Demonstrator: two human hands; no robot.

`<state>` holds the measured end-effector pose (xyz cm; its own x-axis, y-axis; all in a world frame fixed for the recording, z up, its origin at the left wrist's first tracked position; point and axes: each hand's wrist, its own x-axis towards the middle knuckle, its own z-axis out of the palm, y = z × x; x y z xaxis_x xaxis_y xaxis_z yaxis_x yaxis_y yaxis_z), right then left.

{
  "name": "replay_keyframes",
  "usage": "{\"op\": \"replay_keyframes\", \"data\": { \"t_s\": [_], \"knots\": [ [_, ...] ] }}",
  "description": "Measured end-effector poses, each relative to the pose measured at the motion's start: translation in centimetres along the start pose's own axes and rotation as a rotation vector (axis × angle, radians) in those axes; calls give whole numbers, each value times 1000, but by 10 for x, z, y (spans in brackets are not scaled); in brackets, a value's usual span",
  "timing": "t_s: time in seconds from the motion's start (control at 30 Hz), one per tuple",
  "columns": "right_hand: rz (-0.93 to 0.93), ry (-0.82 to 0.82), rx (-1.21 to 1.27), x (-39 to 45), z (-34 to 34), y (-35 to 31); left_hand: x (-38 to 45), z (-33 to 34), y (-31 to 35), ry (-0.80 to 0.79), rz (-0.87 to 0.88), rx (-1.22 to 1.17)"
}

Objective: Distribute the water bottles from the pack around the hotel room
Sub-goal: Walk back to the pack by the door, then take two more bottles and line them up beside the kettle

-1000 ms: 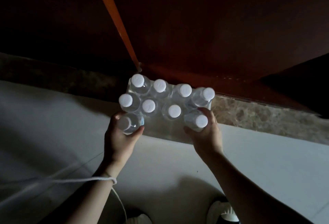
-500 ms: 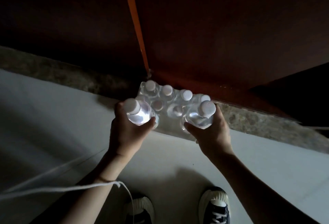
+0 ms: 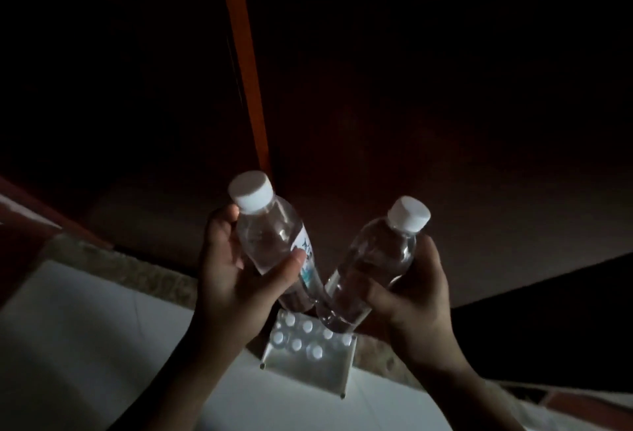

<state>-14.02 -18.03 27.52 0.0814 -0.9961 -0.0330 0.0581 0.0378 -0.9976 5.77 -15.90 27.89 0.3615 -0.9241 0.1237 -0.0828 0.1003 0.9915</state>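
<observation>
Bottles of clear plastic with white screw caps, two of them, are in my hands: my left hand (image 3: 236,280) is wrapped round the labelled one (image 3: 274,242), my right hand (image 3: 411,297) round the other (image 3: 373,259). Both tilt caps-up and away from each other, their bases crossing just above the shrink-wrapped pack (image 3: 308,348) on the pale floor (image 3: 85,345). I count eight white caps left in that pack, directly below both hands

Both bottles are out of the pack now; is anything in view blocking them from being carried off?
Nothing visible does. The left hand grips one bottle, the right hand grips the other bottle, both above the pack. Where they go lies out of view.
</observation>
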Motion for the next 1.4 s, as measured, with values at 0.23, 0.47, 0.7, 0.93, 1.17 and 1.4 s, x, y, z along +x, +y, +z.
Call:
{"op": "replay_keyframes", "data": {
  "t_s": [0.23, 0.47, 0.7, 0.93, 1.17, 1.4],
  "knots": [
    [-254, -48, -15, 2, -3, -253, 31, 10, 241, 99, 101, -201],
    [-422, -175, 57, -36, -1, -455, 31, 2, 445, 3, 262, -230],
    [-463, -191, 104, -73, 13, -565, 18, 1, 569, -245, 400, -380],
    [-527, 3, 63, -110, 4, -608, 17, 22, 621, -515, 392, -407],
    [-566, 370, 31, -186, -80, -621, -30, 110, 636, -824, 335, -533],
    [-686, 822, 28, -327, -191, -633, -161, 240, 669, -1233, 283, -585]
  ]
}}
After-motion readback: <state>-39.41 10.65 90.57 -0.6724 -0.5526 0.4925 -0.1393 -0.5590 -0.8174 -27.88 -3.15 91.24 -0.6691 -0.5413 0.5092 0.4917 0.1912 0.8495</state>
